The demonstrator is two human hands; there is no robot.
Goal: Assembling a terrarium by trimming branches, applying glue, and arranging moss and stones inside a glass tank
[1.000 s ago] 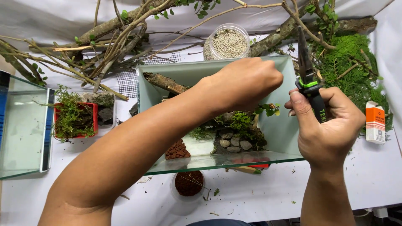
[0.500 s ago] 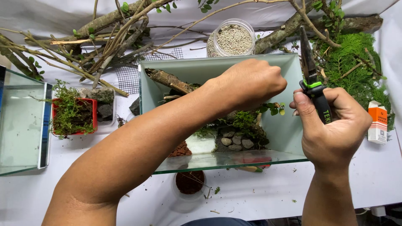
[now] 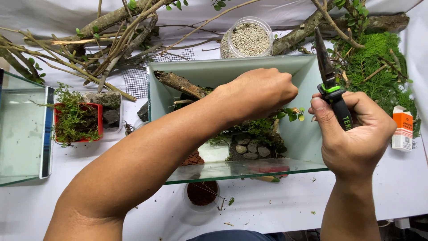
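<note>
Pliers were gripped upright in right hand; left hand, curled closed, was held over glass tank.

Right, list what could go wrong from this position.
1. The left hand reaches inside the glass tank; the forearm crosses its thin front edge, so pressing down may tip the tank or scrape the arm.
2. The right hand holds the pliers point-up beside the tank wall; a slip might knock the glass.
3. Working among the small plant and pebbles, the fingers could dislodge the wood piece.
</note>
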